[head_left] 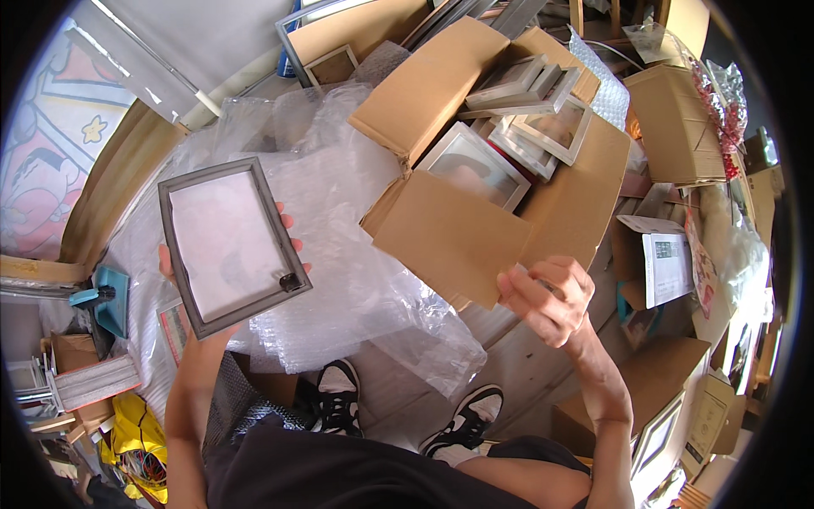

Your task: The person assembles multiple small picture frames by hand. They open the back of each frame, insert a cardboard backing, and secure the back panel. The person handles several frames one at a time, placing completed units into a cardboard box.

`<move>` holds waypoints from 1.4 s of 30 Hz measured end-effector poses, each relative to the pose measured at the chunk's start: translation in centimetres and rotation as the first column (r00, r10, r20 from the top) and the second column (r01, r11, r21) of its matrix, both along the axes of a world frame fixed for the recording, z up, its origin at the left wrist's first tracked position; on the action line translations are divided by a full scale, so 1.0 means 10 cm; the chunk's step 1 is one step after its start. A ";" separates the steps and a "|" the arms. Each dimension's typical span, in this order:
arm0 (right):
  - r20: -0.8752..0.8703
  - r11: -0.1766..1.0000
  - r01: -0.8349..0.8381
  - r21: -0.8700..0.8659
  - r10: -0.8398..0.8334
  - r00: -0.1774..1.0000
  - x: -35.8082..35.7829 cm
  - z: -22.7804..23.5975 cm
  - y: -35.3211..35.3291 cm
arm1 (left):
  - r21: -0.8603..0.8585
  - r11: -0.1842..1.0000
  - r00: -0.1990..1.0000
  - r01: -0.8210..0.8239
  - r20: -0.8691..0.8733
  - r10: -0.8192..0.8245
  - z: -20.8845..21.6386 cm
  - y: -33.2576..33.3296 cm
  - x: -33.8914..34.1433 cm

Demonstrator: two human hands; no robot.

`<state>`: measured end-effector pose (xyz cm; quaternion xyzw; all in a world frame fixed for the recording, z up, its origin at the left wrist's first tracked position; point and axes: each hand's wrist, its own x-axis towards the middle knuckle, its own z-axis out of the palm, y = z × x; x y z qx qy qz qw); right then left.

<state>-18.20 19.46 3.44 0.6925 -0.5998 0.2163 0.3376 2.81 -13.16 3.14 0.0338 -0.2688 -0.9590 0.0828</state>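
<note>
In my left hand (287,222) is a dark grey picture frame (225,246), held from beneath with the fingertips curled round its right edge and the thumb at its left. Pale backing or paper fills the frame, and a small black piece (290,282) sits at its lower right corner. My right hand (551,301) pinches the corner of the front flap of an open cardboard box (458,233). Several silver-grey framed pictures (475,170) lie stacked at angles inside that box.
Clear bubble wrap (331,204) spreads over the floor between frame and box. A yellow bag (140,441) and a teal dustpan-like object (110,301) are at the left. More cardboard boxes (674,123) crowd the right side, with a white-framed piece (657,437) leaning low there.
</note>
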 end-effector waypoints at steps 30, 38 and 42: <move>0.860 0.923 0.070 0.378 -0.322 -0.397 -0.49 -0.29 -0.32 | 0.154 0.984 0.995 0.091 -0.045 -0.085 -0.05 0.10 -0.11; 0.838 0.959 0.038 0.280 -0.225 -0.498 -0.48 -0.24 -0.37 | 0.100 0.969 0.972 0.228 -0.078 -0.221 -0.08 0.24 -0.22; 0.847 0.962 0.056 0.266 -0.206 -0.490 -0.49 -0.25 -0.37 | 0.066 0.962 0.964 0.265 -0.042 -0.263 -0.11 0.25 -0.22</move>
